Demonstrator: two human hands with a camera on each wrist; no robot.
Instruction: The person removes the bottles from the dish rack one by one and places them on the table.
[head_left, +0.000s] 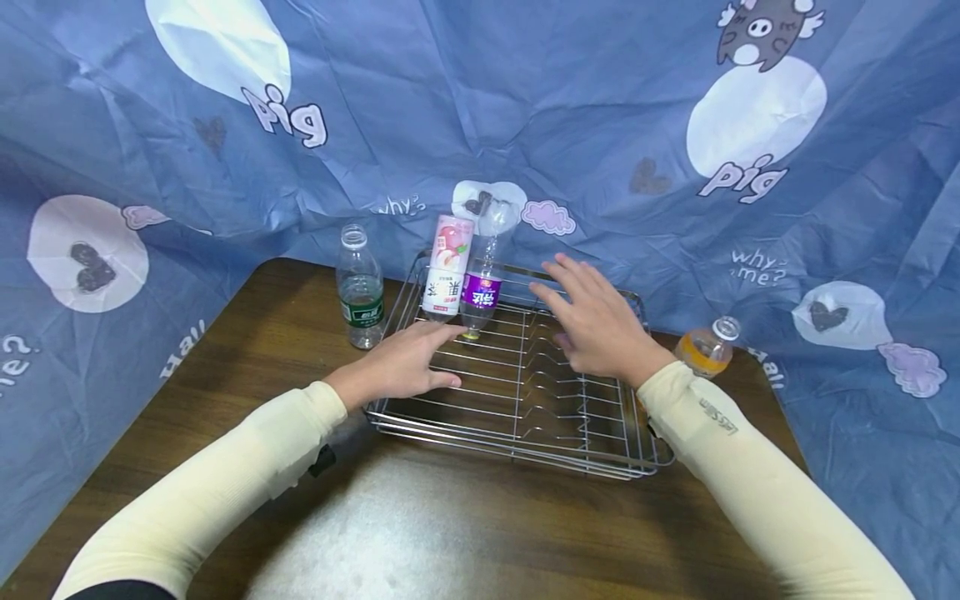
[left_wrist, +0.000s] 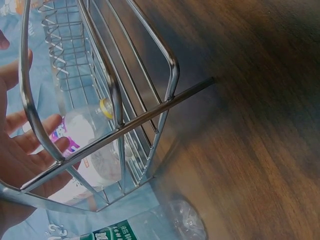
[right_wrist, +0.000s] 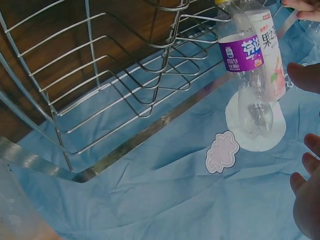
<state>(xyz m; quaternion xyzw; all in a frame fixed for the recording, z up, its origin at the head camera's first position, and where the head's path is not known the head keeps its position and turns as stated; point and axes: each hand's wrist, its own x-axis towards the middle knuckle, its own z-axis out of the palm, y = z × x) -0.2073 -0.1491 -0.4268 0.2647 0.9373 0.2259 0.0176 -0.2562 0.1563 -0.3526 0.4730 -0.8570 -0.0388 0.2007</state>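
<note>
Left grip: fingers loosely extended, empty; contact with bottles cannot be told. Right grip: fingers spread apart, empty. Wire rack: beneath both. Purple-label bottle: inverted in rack, between grips, nearer left. Peach-label bottle: inverted beside it, beyond left grip. Green-label bottle: upright on bench, outside rack, past left grip. Handling, judged: steady bottles lightly by their labels; avoid knocking neighbours.
</note>
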